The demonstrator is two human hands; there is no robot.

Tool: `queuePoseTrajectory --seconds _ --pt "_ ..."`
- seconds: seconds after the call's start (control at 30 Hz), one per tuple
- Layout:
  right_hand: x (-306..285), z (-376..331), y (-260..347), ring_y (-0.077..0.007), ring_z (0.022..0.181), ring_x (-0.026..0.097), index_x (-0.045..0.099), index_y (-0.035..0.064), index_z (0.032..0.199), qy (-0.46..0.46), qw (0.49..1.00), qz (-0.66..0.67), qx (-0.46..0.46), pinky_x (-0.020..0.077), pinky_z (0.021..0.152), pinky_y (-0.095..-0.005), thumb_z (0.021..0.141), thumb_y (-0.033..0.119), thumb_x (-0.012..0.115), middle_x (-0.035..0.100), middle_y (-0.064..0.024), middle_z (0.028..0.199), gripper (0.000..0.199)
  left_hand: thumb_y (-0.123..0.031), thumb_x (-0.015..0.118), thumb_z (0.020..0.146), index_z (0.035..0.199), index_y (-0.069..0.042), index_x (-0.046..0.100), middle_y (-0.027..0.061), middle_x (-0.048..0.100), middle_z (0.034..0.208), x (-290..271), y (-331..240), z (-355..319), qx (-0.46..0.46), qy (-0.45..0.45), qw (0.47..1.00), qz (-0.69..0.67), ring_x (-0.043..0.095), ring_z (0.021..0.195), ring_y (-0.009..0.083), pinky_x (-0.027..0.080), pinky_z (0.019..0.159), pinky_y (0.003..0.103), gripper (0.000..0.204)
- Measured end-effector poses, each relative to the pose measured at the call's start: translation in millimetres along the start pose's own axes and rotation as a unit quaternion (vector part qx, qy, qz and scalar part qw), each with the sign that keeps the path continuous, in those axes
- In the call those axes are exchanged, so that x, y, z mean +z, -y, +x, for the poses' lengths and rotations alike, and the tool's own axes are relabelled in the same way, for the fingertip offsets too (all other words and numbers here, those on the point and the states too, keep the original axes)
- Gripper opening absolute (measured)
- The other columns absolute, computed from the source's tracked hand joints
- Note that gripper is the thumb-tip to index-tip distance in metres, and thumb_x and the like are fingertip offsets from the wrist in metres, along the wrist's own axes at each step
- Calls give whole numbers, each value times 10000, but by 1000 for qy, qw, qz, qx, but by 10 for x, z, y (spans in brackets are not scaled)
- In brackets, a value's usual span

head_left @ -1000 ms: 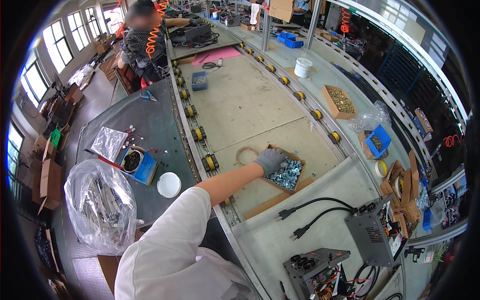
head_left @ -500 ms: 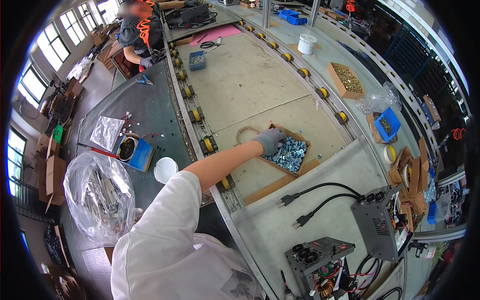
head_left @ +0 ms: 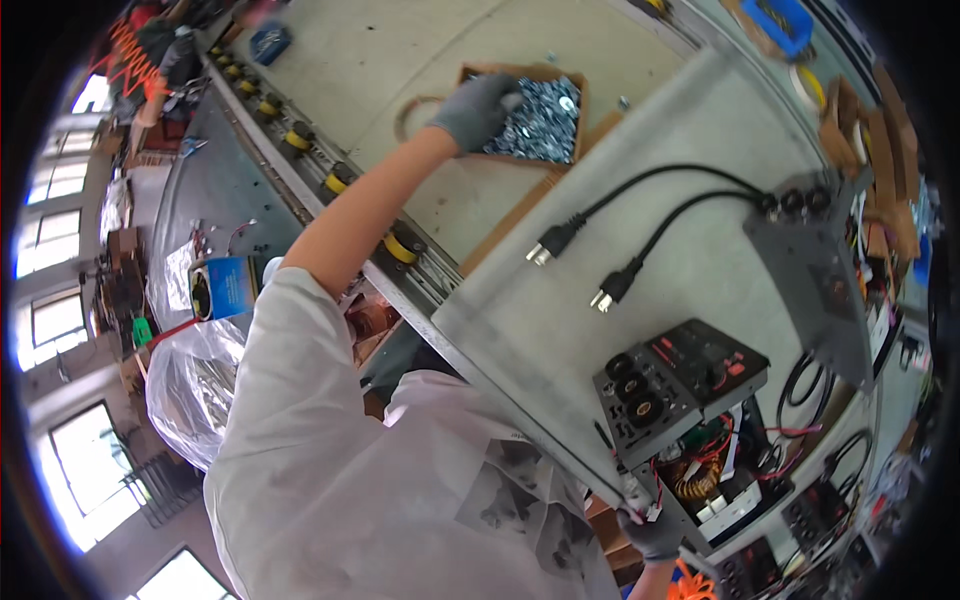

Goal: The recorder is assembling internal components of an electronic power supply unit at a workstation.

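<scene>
Our gloved left hand (head_left: 472, 108) reaches into the cardboard box of metal hardware (head_left: 535, 112). Our gloved right hand (head_left: 652, 532) grips the corner of the open electronics unit (head_left: 690, 400), well apart.

- My view tips down and rolls: the cardboard box of screws (head_left: 535, 115) now sits near the top edge, and my white sleeve (head_left: 330, 440) fills the lower middle.
- My left hand (head_left: 475, 108) stays at the box but has slid onto its left side.
- My right hand (head_left: 652, 535) comes into sight, gloved, at the open black unit (head_left: 690, 400), well below the box.
</scene>
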State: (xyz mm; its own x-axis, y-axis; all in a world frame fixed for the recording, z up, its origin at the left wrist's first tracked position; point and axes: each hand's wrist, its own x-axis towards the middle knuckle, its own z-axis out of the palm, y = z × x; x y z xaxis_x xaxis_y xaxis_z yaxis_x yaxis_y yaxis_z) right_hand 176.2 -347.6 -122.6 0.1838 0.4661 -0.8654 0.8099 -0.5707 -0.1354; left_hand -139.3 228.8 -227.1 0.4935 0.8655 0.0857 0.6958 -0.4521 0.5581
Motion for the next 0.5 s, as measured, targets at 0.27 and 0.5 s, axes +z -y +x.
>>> queuePoseTrajectory --seconds 0.27,0.5 --pt "202 -103 -116 -276 881 652 640 102 1170 108 951 257 132 534 752 -398 787 349 728 681 -108 1012 464 -74 646 909 1119 -65 671 114 688 1014 120 21 21 53 -32 994 -87 684 927 235 534 837 322 212" --pt "346 -86 -188 -243 790 609 629 99 1161 114 886 425 148 506 703 -375 820 323 684 650 -88 946 411 -55 532 947 1250 38 583 118 633 1044 -6 -34 206 -172 4 831 -529 613 866 208 531 745 286 321"
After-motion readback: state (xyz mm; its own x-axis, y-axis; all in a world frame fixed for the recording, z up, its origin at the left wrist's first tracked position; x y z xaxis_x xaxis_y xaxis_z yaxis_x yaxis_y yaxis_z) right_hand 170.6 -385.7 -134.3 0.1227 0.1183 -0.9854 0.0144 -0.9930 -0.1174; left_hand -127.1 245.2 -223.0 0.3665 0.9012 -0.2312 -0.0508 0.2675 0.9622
